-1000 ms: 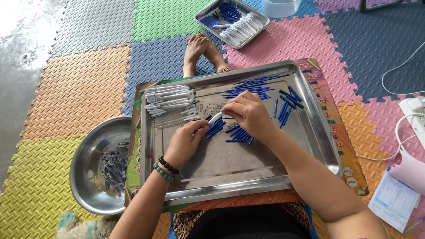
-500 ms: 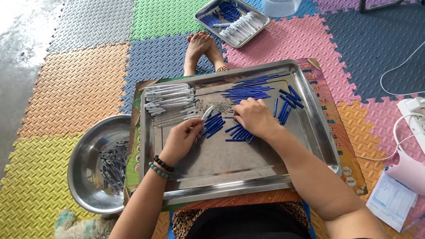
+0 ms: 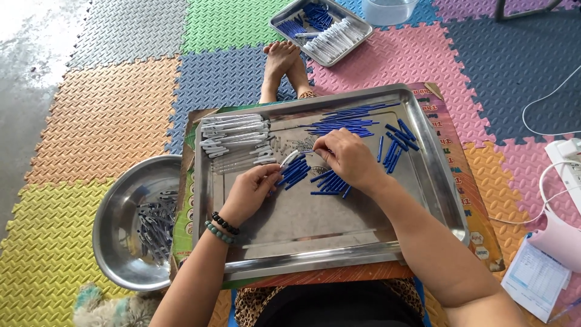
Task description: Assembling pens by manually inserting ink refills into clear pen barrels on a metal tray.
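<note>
Over the steel tray (image 3: 436,181), the left hand (image 3: 251,191) is pinching a white pen barrel (image 3: 289,158) while the right hand (image 3: 345,158) is pinching its tip end. It looks light, stiff and slippery; gripping mid-barrel seems best.

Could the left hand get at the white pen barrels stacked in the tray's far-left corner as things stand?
Probably yes: the left hand lies just below the white pen barrels in the tray, with only bare metal between.
</note>
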